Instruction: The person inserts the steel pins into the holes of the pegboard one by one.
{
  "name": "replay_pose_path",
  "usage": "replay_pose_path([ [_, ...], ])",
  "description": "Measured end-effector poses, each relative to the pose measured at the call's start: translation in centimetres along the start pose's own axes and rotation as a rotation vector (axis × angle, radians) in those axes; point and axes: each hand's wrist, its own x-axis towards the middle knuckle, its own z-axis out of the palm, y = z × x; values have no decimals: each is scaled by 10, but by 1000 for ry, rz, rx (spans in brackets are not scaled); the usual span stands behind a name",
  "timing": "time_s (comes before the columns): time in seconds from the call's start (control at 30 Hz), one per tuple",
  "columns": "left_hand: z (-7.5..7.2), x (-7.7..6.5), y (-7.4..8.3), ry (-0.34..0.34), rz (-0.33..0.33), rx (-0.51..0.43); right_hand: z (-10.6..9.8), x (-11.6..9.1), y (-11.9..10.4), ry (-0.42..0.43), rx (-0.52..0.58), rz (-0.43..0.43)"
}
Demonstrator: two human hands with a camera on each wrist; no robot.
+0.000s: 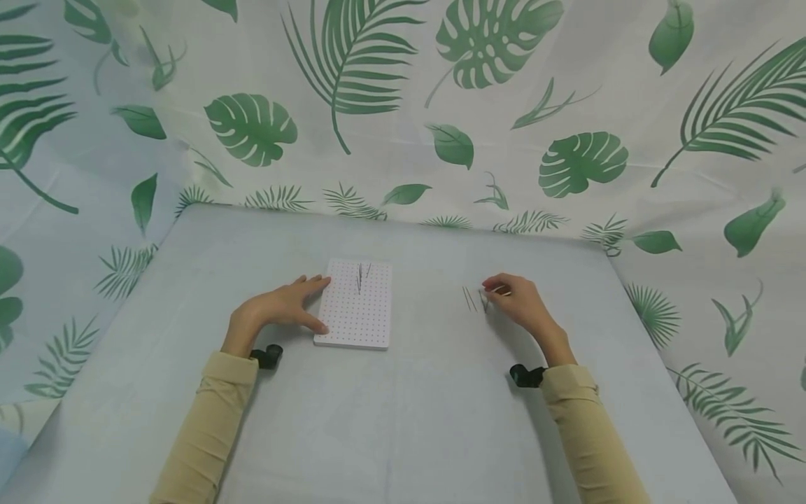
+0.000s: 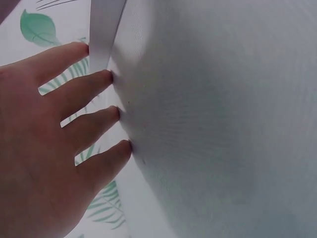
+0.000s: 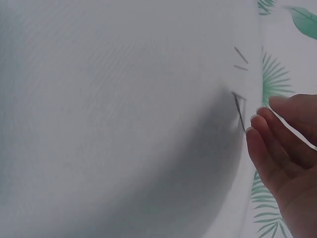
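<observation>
1. A white cloth printed with green leaves (image 1: 248,129) rises from the bench (image 1: 434,420), running from 9 o'clock through 12 to 3.
2. The left grip, a bare hand (image 1: 277,306) in a rolled tan sleeve (image 1: 210,413), is spread, its fingers (image 2: 96,124) parted. Thumb and fingertip meet the board's 9 o'clock side; it is not closed round anything. A black device (image 1: 271,357) sits at the wrist.
3. The white board (image 1: 354,318), dotted with rows of small holes, lies flat on the bench, just left of centre.
4. Thin dark pins (image 1: 360,276) show towards the board's 12 o'clock; whether they stand or lie is unclear.
5. Well apart from the board, at its 3 o'clock, two loose pins (image 1: 471,299) lie on the bench close together, at the right grip's 9 o'clock.
6. The right grip, also a bare hand (image 1: 519,301), is bent just above the bench, fingers (image 3: 257,153) bunched. A dark pin (image 3: 238,108) reaches its fingertips; I cannot tell whether they pinch it.
</observation>
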Motion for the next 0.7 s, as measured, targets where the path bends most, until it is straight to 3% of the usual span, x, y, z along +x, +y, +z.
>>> replay_pose_path([
  [0.7, -2, 1, 0, 10, 0, 17, 2, -2, 17, -79, 25, 147],
])
